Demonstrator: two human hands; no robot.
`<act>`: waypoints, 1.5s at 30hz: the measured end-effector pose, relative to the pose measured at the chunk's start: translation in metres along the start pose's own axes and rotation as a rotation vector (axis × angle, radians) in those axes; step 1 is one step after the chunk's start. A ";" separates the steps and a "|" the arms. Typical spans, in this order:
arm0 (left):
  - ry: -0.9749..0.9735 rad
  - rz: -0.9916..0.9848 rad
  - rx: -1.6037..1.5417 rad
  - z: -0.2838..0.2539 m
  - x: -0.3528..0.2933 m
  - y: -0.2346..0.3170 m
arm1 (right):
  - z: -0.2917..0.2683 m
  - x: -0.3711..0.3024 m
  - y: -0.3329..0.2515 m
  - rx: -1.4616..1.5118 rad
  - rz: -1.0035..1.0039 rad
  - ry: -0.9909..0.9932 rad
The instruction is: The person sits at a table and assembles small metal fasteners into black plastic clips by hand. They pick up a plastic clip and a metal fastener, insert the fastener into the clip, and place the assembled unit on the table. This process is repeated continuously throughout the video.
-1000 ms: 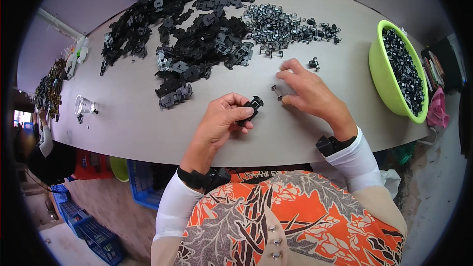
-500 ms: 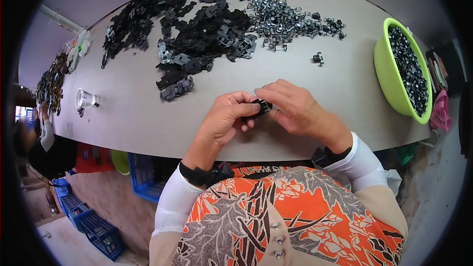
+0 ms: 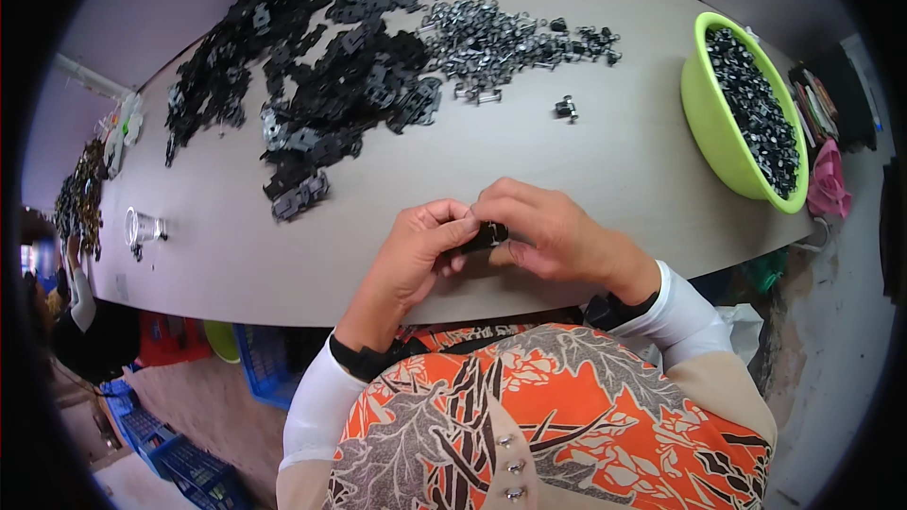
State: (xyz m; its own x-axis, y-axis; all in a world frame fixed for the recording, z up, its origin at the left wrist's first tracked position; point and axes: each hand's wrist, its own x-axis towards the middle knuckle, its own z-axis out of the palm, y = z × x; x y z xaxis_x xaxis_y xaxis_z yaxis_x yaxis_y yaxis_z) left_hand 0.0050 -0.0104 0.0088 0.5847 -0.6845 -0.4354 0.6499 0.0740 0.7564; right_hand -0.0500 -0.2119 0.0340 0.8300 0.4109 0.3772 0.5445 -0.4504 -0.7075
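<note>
L hand clamped on small blk part, thumb on top, near front edge of counter. R hand fingers curled at part's R end; can't tell if gripping. Blk clip pile + shiny pin pile farther back. Lime basin w/ pcs, far R. Print on part, if any, too small to read.

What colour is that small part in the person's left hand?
The small part looks black; it shows in the head view, partly hidden.
</note>
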 end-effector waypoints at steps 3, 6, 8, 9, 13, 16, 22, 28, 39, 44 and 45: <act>0.027 0.006 0.013 0.003 0.004 0.003 | -0.032 -0.002 0.024 0.036 0.220 0.074; 0.098 -0.011 0.056 0.002 0.008 0.003 | -0.064 0.004 0.061 -0.515 0.236 0.258; 0.083 -0.008 0.100 0.007 0.009 0.006 | -0.070 0.003 0.086 -0.633 0.238 0.194; 0.083 -0.017 0.104 0.007 0.009 0.007 | -0.069 0.005 0.091 -0.681 0.232 0.158; 0.058 -0.055 0.000 0.004 0.009 0.008 | -0.062 0.009 0.082 -0.348 0.316 0.143; 0.016 -0.071 -0.115 -0.001 0.008 0.006 | -0.038 0.010 0.036 0.482 0.451 0.250; -0.220 -0.053 -0.357 -0.005 0.007 0.003 | 0.015 -0.001 0.005 0.113 0.066 0.198; -0.217 -0.058 -0.306 -0.012 0.000 -0.004 | 0.016 -0.004 0.000 -0.026 0.026 0.165; -0.119 0.065 -0.096 -0.006 -0.009 -0.010 | 0.022 0.001 -0.014 -0.155 0.005 0.041; -0.088 0.050 -0.043 -0.006 -0.020 -0.007 | 0.029 -0.002 -0.016 -0.098 0.010 0.058; -0.069 0.038 -0.003 -0.006 -0.025 -0.005 | 0.032 -0.001 -0.017 -0.089 0.001 0.064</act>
State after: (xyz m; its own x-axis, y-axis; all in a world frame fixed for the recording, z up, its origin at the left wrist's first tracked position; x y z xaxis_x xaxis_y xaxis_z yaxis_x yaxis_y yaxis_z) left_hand -0.0100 0.0110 0.0126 0.5742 -0.7295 -0.3716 0.6292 0.1029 0.7704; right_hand -0.0639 -0.1793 0.0260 0.8351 0.3600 0.4160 0.5498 -0.5208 -0.6530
